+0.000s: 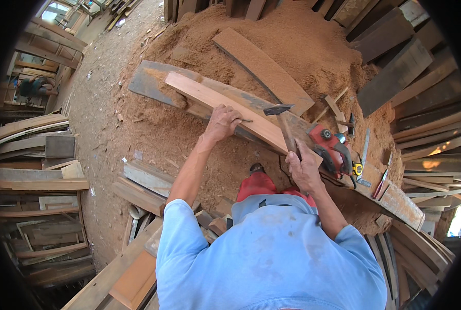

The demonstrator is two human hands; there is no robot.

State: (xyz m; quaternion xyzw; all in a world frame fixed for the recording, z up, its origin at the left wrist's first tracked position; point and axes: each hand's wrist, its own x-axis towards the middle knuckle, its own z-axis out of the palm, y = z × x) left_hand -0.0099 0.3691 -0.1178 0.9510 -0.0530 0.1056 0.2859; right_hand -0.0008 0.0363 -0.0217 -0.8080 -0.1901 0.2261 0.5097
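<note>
Left hand (221, 123) pins nail (246, 121) on plank (225, 106) running 10-to-4 o'clock; right hand (303, 168) grips hammer (284, 129), head poised at nail's 2 o'clock.

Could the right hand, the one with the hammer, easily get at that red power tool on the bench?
Probably yes. The red power tool lies on the workbench just beside the right hand, with nothing between them. But that hand is closed round the hammer, so it would need to put it down first.
</note>
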